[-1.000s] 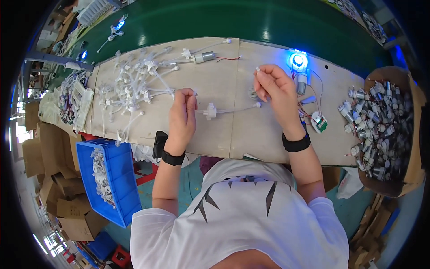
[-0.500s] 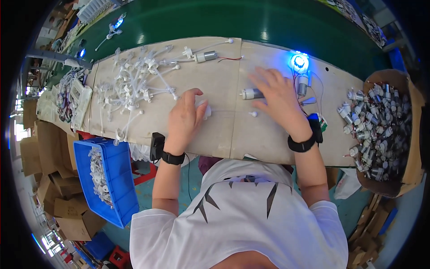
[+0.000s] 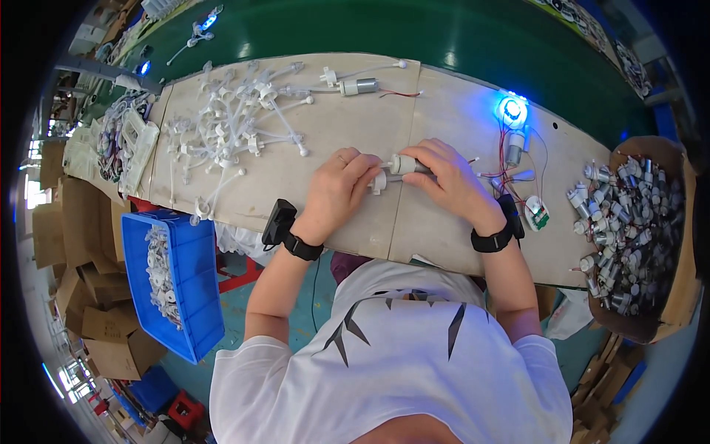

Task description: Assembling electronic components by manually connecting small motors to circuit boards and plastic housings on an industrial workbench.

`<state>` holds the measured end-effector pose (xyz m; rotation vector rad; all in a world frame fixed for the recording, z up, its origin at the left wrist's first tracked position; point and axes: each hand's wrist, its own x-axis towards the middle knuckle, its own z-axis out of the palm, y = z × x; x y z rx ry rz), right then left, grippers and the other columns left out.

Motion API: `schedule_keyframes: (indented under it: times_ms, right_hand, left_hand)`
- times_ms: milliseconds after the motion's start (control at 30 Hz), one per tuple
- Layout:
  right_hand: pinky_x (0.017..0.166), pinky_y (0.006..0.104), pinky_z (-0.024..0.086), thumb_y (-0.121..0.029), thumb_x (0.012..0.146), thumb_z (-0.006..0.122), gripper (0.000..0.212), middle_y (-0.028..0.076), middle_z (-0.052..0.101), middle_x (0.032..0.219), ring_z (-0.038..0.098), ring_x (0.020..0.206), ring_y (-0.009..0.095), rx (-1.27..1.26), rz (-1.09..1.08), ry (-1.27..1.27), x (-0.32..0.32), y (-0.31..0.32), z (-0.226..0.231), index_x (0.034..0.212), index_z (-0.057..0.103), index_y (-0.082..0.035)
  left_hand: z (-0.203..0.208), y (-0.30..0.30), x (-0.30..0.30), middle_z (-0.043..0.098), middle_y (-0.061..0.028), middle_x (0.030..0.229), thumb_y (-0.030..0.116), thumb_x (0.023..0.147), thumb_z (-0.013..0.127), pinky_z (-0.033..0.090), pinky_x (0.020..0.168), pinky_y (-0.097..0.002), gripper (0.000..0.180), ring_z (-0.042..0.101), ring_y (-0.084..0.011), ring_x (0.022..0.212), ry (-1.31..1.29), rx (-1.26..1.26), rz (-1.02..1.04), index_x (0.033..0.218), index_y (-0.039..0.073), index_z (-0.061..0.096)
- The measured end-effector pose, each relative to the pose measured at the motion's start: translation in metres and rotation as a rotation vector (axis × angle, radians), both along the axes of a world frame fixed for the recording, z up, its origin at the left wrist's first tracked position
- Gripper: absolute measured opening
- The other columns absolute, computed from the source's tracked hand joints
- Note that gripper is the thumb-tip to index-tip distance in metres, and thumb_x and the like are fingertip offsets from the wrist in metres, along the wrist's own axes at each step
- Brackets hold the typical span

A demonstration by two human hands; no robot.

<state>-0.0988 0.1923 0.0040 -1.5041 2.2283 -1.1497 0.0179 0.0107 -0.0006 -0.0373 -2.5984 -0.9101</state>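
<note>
Over the middle of the table, my right hand (image 3: 447, 177) is closed around a small motor pump (image 3: 403, 164), a silver cylinder with a white head. The pump's white end points left. My left hand (image 3: 342, 189) is closed, its fingertips pinching a white plastic tube fitting (image 3: 379, 183) beside that end. Part of the fitting is hidden by my fingers, and I cannot tell whether it is joined to the pump. A second motor pump (image 3: 359, 86) with red wires lies farther back, beside white tubing.
White tube fittings (image 3: 237, 111) are heaped at the left. A glowing blue light (image 3: 512, 109) stands at the back right, with wires and a circuit board (image 3: 537, 213). Several pumps fill a cardboard box (image 3: 677, 296) at the right. A blue bin (image 3: 200, 288) stands at lower left.
My hands have come together in the middle. The right has taken hold of the pump from the table and moved it left; the left has closed on the fitting.
</note>
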Motion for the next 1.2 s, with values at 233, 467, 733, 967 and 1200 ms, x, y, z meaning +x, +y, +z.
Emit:
schedule_keyframes:
  times_ms: [233, 467, 733, 967, 1200]
  right_hand:
    - [0.078, 0.0376, 0.042, -0.023, 0.081, 0.062, 0.029, 0.010, 0.056, 0.092, 0.053, 0.090, 0.029, 0.027, 0.005, 0.001, 0.0013, -0.0004, 0.0016, 0.103, 0.057, -0.005]
    - [0.074, 0.0357, 0.043, -0.018, 0.080, 0.063, 0.028, 0.010, 0.055, 0.091, 0.053, 0.086, 0.029, -0.022, -0.024, -0.004, -0.0008, 0.0019, 0.0008, 0.104, 0.057, -0.004]
    - [0.074, 0.0360, 0.044, -0.018, 0.080, 0.063, 0.028, 0.010, 0.055, 0.091, 0.053, 0.087, 0.029, -0.006, -0.021, 0.009, 0.0002, 0.0013, -0.0010, 0.104, 0.057, -0.004]
    - [0.074, 0.0362, 0.044, -0.018, 0.080, 0.064, 0.029, 0.011, 0.056, 0.092, 0.054, 0.087, 0.029, 0.010, -0.019, 0.028, -0.0004, 0.0019, -0.0025, 0.103, 0.057, -0.003]
    - [0.074, 0.0364, 0.044, -0.019, 0.080, 0.064, 0.029, 0.011, 0.056, 0.092, 0.054, 0.087, 0.030, 0.021, -0.016, 0.009, 0.0001, 0.0025, -0.0018, 0.103, 0.057, -0.003]
  left_hand:
    - [0.0021, 0.0040, -0.0006, 0.056, -0.0046, 0.066, 0.009, 0.076, 0.067, 0.045, 0.056, -0.0325, 0.011, 0.055, -0.0220, 0.065, 0.034, 0.070, 0.045, 0.087, 0.009, 0.068]
    - [-0.0018, 0.0021, -0.0032, 0.056, -0.0038, 0.066, 0.009, 0.076, 0.067, 0.045, 0.055, -0.0323, 0.011, 0.055, -0.0217, 0.063, 0.068, 0.077, 0.064, 0.086, 0.010, 0.068]
    - [-0.0030, 0.0018, -0.0033, 0.055, -0.0031, 0.065, 0.011, 0.076, 0.067, 0.044, 0.054, -0.0315, 0.008, 0.054, -0.0206, 0.061, 0.054, 0.033, 0.041, 0.084, 0.010, 0.068]
    - [-0.0033, 0.0020, -0.0050, 0.056, -0.0032, 0.067, 0.012, 0.076, 0.067, 0.044, 0.054, -0.0316, 0.008, 0.055, -0.0205, 0.062, 0.058, 0.006, 0.035, 0.084, 0.009, 0.067]
    - [-0.0068, 0.0020, -0.0045, 0.058, -0.0036, 0.068, 0.012, 0.077, 0.067, 0.045, 0.054, -0.0312, 0.009, 0.056, -0.0209, 0.063, 0.011, 0.072, 0.035, 0.085, 0.009, 0.067]
